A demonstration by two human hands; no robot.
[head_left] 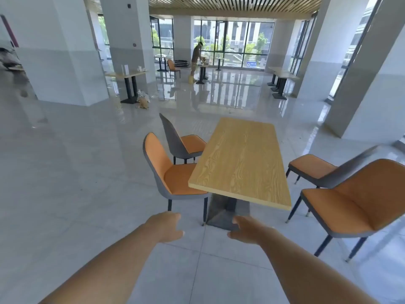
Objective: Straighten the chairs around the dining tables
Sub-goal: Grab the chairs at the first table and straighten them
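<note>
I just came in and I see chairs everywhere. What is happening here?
A person is walking up to a wooden table with four orange chairs round it. Both hands, left and right, are held out in front, open and empty, touching nothing yet. The near right chair sits pulled out and turned away from the table.

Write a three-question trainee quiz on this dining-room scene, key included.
1. True or false: the left hand is gripping a chair.
2. How many chairs stand at the near wooden table?
3. Which side's chairs sit farther out from it? A) its left side B) its right side

Key:
1. False; both it and the right hand are empty, held out in front.
2. Four: two on the left, two on the right.
3. B.
</note>
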